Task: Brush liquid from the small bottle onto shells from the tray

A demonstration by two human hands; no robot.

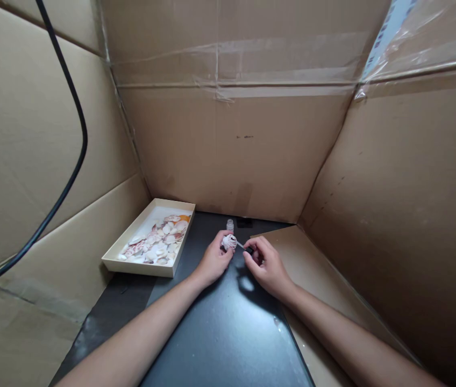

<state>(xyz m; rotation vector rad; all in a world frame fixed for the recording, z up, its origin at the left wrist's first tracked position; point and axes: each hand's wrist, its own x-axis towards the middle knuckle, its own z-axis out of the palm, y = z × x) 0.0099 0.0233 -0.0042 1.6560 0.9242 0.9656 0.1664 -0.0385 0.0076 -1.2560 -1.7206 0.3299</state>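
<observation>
My left hand (214, 260) is closed around a small pale seashell (229, 242), holding it just above the dark tabletop (220, 333). My right hand (266, 266) pinches a small brush with a black cap (248, 249), its thin tip touching the shell. A small clear bottle (230, 224) stands right behind the shell. To the left lies a cream tray (147, 266) with several shells (157, 242), one of them orange.
Cardboard walls enclose the space on the left, back and right. A loose cardboard sheet (292, 242) lies on the right part of the table. A black cable (70, 172) hangs across the left wall.
</observation>
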